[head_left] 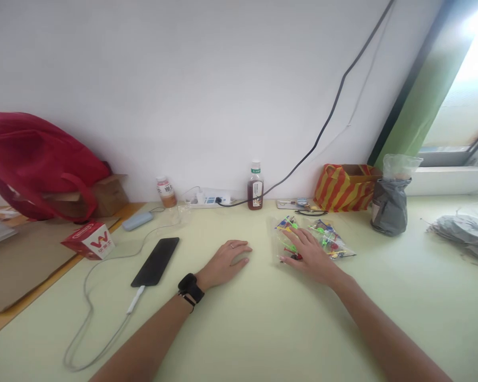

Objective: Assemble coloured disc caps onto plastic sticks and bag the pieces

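Observation:
My left hand [225,262] rests on the pale green tabletop [239,329], fingers apart and holding nothing; a ring and a black watch [190,287] are on that arm. My right hand [308,257] lies spread over clear plastic bags [278,233] filled with small colourful pieces, its fingers on top of the left one. Another such bag [334,241] shows just right of the hand. Part of the contents is hidden under my palm and fingers. What the small pieces are, I cannot make out.
A phone [155,262] on a white cable [90,302] lies left, near a red-white box [90,240]. Along the wall stand a drink bottle [166,192], a power strip [211,197], a sauce bottle [255,187], a striped bag [342,188] and a grey bag [389,207].

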